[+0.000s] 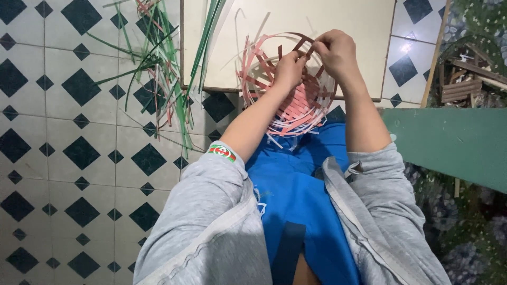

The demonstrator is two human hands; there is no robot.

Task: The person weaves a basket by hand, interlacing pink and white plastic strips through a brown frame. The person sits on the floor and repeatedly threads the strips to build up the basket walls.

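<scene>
The tiled floor (63, 158) carries a black diamond pattern. A pale, smooth desk (348, 31) stands above it. The round basket (296, 105) of flat pink strips rests at the desk edge. Loose green strips (158, 68) lie beside it. The left hand (289, 68) and right hand (338, 53) fingers pinch a brown rim strip (303, 39).

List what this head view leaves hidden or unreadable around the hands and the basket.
- Fingertips of the left hand and right hand: curled into the basket rim, so their grip on the strips is unclear.
- Basket's far inner wall: covered by both hands.
- Green strips: cut off by the top edge.
- Wooden pieces at right: dim, too small to identify.
</scene>
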